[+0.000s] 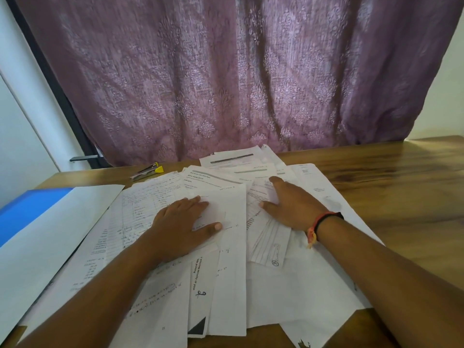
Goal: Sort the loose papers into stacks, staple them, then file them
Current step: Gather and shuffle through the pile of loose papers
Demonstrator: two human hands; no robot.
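Note:
A spread of loose white papers, printed and handwritten, covers the middle of the wooden table. My left hand lies flat on the sheets left of centre, fingers straight and pointing away. My right hand rests flat on the sheets to the right, fingers spread; a red and black thread band circles its wrist. A yellow and silver stapler lies at the far edge of the pile, beyond my left hand. An open blue file folder with a white inner face sits at the left.
A purple patterned curtain hangs behind the table's far edge. A white wall and a dark frame stand at the far left. Bare wood shows on the right side of the table.

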